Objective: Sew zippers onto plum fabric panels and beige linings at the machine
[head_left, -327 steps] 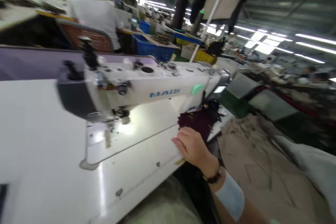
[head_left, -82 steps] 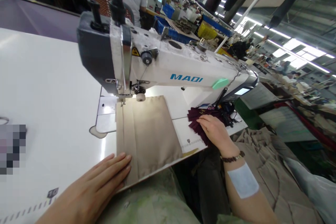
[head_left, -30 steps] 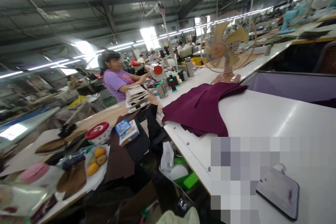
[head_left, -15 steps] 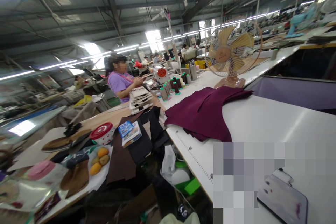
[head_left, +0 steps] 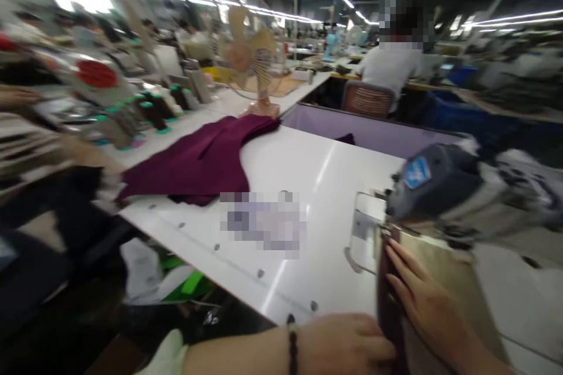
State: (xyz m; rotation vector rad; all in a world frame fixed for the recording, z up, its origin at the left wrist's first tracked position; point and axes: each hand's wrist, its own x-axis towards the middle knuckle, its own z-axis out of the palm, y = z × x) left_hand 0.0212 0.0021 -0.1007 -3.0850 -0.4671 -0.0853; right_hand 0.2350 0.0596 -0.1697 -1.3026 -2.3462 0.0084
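The view is motion-blurred. A beige fabric panel (head_left: 444,269) lies under the head of the sewing machine (head_left: 433,184) at the right. A dark maroon strip (head_left: 387,299) runs along the panel's left edge up to the needle area. My left hand (head_left: 347,345) reaches in along the bottom edge, a dark band on its wrist, with its fingers curled on the strip's near end. My right hand (head_left: 424,304) lies flat with its fingertips on the strip and the beige panel, just before the machine head.
The white table (head_left: 308,170) carries a pile of maroon fabric (head_left: 197,161) at the left. Behind it stand thread cones (head_left: 153,108) and a fan (head_left: 255,67). A person in white (head_left: 391,64) sits beyond a purple panel (head_left: 365,129).
The view has swung right from the hall and the far end of the table to the sewing machine. Both my hands, unseen half a second ago, now rest on the fabric.
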